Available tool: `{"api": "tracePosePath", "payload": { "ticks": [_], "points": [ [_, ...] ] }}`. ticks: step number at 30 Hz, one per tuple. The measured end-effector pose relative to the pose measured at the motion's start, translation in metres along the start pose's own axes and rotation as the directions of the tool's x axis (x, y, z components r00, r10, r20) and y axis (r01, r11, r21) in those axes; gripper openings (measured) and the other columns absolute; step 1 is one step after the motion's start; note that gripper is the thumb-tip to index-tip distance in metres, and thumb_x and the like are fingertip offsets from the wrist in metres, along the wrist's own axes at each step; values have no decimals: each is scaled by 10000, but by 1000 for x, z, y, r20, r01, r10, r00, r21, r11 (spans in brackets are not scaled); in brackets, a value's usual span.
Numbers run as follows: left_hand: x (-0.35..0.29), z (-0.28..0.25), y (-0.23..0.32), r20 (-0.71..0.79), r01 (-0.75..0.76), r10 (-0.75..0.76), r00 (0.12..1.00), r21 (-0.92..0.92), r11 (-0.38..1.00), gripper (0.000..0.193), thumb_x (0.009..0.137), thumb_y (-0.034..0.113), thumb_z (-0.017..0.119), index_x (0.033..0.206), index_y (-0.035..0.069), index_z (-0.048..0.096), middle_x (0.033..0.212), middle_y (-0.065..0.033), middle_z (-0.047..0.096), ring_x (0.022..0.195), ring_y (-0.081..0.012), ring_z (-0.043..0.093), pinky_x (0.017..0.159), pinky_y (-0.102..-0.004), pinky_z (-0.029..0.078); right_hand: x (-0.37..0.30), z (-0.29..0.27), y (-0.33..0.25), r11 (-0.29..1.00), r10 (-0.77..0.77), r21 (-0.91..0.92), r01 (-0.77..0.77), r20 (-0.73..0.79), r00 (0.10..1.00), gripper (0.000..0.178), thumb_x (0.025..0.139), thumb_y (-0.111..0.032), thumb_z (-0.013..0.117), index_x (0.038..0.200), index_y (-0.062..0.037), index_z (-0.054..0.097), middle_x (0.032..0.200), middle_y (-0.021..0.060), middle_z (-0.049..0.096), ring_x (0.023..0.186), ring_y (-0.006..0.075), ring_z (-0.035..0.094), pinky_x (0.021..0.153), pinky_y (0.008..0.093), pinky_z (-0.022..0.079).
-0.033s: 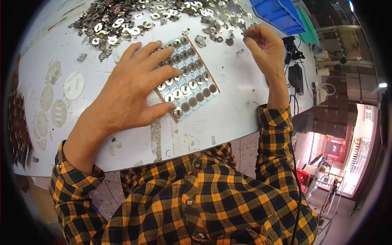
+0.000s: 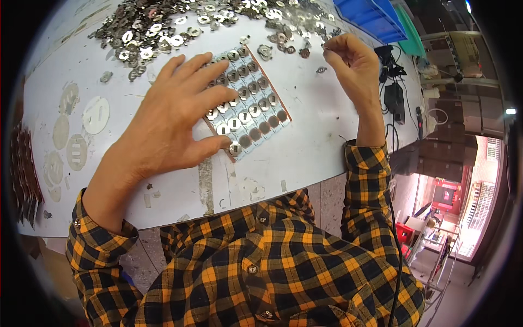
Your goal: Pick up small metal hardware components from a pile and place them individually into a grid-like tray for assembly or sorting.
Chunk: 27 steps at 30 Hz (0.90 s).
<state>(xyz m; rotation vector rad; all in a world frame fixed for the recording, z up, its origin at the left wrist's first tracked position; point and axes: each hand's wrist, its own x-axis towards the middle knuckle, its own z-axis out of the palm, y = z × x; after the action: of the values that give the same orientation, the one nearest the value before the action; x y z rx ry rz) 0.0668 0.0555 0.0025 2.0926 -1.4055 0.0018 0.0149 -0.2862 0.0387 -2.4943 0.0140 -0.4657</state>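
Note:
A light-blue circuit board panel point(image 2: 262, 121) with a reddish edge lies tilted on the white table. Rows of round metal pieces with slots sit on it, and several round spots in its nearest row show dark and bare. My left hand point(image 2: 182, 111) rests across the panel's left side with fingers spread, hiding part of it. Off to the right, my right hand point(image 2: 354, 65) hovers with thumb and forefinger pinched together. Something tiny may be between those fingertips, too small to make out. Below them on the table lies a small metal piece point(image 2: 321, 70).
A large heap of loose metal pieces point(image 2: 163, 27) spreads over the far table. At the far right stands a blue bin point(image 2: 376, 19), with black cables and an adapter point(image 2: 394, 102) nearer. Stacked brown panels point(image 2: 24, 169) sit at the left edge. White round stickers point(image 2: 96, 115) mark the tabletop.
The small metal piece below my right hand shows its flat face now, where before it looked edge-on. The panel, heap and table have shifted slightly left in the picture; both hands keep their poses.

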Motion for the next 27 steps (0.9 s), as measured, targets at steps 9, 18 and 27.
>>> {"api": "tracePosePath", "payload": {
  "ticks": [9,18,27],
  "points": [
    [4,1,-1,11,-4,4,1000,2,1000,633,648,200,903,1240,85,709,1529,-176,560,1467,-423,443,1222,-556,326,-49,14,-31,784,183,549,-291,244,952,162,983,-31,683,1097,53,760,963,46,730,787,97,659,676,243,536],
    [-2,3,-2,-23,-20,22,1000,59,998,647,670,286,909,1250,80,711,1519,-145,579,1463,-405,459,1216,-537,355,-66,22,-60,689,278,590,-421,321,905,240,975,-89,711,1161,62,706,873,51,701,706,93,652,599,230,532],
    [7,-16,3,112,-47,45,993,18,999,597,779,312,862,1281,58,660,1481,-228,551,1408,-442,470,1164,-552,370,-91,39,-78,946,108,256,-196,322,940,155,943,36,709,1097,44,708,930,28,696,748,73,619,647,216,510]
  ]
}}
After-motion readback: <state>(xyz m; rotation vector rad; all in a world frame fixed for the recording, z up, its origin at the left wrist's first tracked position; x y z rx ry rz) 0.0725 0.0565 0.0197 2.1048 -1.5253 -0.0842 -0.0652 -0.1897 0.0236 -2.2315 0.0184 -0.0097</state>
